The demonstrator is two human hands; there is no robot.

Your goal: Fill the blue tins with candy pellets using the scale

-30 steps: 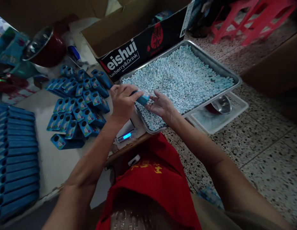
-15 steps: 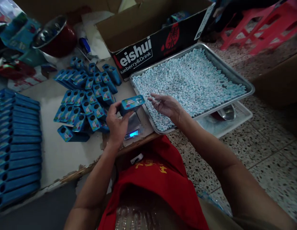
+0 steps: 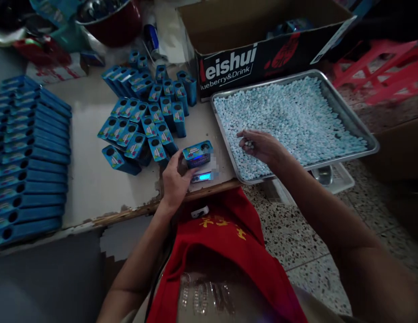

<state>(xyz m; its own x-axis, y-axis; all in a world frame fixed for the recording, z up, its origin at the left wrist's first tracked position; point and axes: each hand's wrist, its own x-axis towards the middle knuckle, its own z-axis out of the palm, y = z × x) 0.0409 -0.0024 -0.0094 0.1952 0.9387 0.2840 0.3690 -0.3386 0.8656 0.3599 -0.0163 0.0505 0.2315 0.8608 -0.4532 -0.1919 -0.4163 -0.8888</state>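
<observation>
My left hand has its thumb and fingers around the left end of a small blue box with a round hole in its top. That box stands on, or just over, a small scale whose display is lit blue. Over the near left part of a metal tray, my right hand is closed, with a few small pale candies showing at its curled fingers. A layer of similar pale blue and white pieces fills most of the tray.
Several blue boxes stand grouped left of the scale. Stacked rows of boxes line the table's left side. A black cardboard carton stands behind the tray, a red bowl at the back. Red stools are at right.
The blue box in my left hand has come down from the air to the scale. My right hand has moved away from the box and its fingers have curled around candies.
</observation>
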